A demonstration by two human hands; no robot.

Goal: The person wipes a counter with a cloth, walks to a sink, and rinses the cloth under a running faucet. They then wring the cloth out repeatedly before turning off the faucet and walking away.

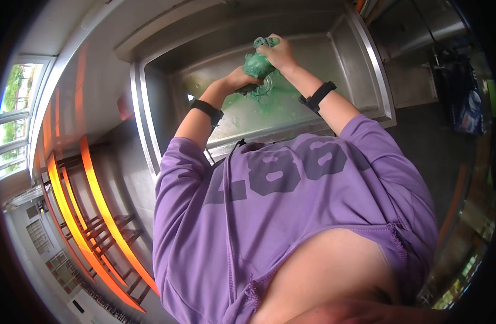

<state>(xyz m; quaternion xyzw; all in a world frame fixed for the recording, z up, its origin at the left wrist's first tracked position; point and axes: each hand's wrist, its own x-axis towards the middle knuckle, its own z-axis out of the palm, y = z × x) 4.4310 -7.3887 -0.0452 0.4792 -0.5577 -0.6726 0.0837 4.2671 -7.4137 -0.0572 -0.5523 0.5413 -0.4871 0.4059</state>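
Observation:
A bunched, wet green cloth (259, 66) is stretched slantwise between my hands over a metal sink (361, 65). My left hand (241, 80) is closed around its lower left end. Higher up and to the right, my right hand (279, 54) grips the other part, and a rolled end of the cloth sticks out past the fingers. Green liquid (267, 97) runs and splashes below the cloth onto the sink's floor. The cloth hides some fingers of the left hand.
The sink's raised metal rim (145, 113) surrounds my forearms. Orange benches or tables (99, 210) stand to the left, beyond a grey floor. A dark blue bag (466, 102) hangs at the right. Windows (21, 113) are at the far left.

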